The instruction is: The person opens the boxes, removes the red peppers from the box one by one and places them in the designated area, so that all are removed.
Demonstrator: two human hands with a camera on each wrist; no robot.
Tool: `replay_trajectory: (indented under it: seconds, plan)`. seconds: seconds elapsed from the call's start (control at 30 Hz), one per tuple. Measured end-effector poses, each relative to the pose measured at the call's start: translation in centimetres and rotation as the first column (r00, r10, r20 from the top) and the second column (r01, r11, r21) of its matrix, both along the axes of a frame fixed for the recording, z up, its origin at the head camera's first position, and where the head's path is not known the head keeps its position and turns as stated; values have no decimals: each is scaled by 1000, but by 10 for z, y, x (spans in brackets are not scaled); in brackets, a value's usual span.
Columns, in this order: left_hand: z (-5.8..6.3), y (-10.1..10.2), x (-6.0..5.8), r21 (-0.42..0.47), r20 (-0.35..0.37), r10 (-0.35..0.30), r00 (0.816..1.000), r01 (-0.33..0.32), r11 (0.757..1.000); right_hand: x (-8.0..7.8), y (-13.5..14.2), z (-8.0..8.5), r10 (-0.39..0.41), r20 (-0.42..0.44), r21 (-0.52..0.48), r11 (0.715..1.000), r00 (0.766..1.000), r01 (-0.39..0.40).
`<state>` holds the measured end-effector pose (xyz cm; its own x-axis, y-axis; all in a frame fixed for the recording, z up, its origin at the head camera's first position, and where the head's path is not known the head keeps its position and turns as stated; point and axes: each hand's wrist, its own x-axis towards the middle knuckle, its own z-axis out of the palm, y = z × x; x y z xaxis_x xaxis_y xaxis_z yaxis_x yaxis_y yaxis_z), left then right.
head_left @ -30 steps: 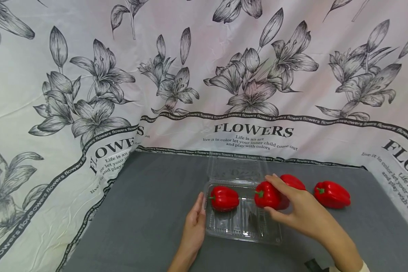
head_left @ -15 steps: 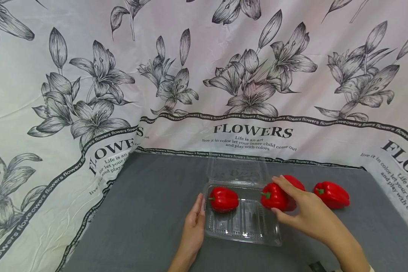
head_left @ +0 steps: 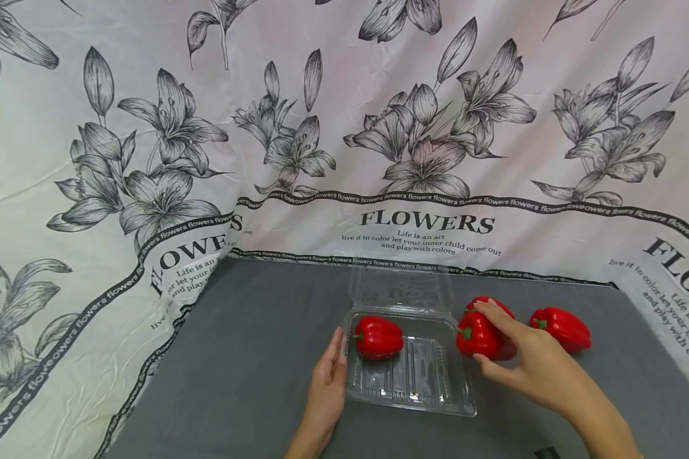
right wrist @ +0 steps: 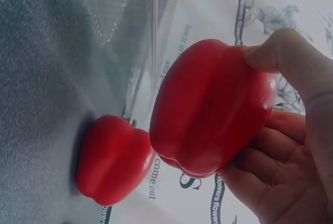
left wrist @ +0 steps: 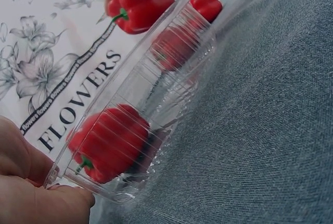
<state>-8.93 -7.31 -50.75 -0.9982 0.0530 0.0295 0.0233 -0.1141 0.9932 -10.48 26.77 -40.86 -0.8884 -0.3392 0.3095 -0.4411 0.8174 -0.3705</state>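
Note:
A clear plastic container [head_left: 410, 404] lies on the grey cloth, its lid [head_left: 402, 287] folded back behind it. My left hand [head_left: 326, 386] pinches the container's left rim between thumb and fingers, as the left wrist view shows. Inside, at the left, sits one red bell pepper [head_left: 379, 337] with a green stem. My right hand [head_left: 531, 360] grips another red bell pepper [head_left: 475, 336], raised just beyond the container's right edge. In the right wrist view the thumb [right wrist: 281, 52] lies on one side of this held pepper, with the fingers on the other.
Behind the held pepper is another red bell pepper [head_left: 488, 304], partly hidden. Farther right, one more pepper [head_left: 561, 329] lies on the grey cloth [head_left: 252, 357]. A white curtain [head_left: 298, 223] printed with flowers stands along the back and left.
My right hand has carried the gripped bell pepper rightward, from over the container's right part to past its right edge. The left hand stays at the left rim.

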Motion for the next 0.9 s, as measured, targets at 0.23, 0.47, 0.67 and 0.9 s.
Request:
replay_trajectory:
  seconds: [0.23, 0.47, 0.67, 0.9]
  plan:
    - [-2, -1, 0, 5, -21, 1, 1000, -1, 1000, 1, 7, -1, 1, -10, 3, 1000, 1000, -1]
    - [-2, -1, -1, 2, -5, -2, 1000, 2, 1000, 1, 15, -5, -17, -1, 30, 999, 1000, 17]
    - [-2, 0, 0, 14, -1, -1, 1000, 1, 1000, 0, 19, -8, -14, 48, 17, 1000, 999, 13]
    - [-2, 0, 0, 23, -10, -9, 1000, 9, 1000, 0, 21, -12, -14, 84, 9, 1000, 996, 13]
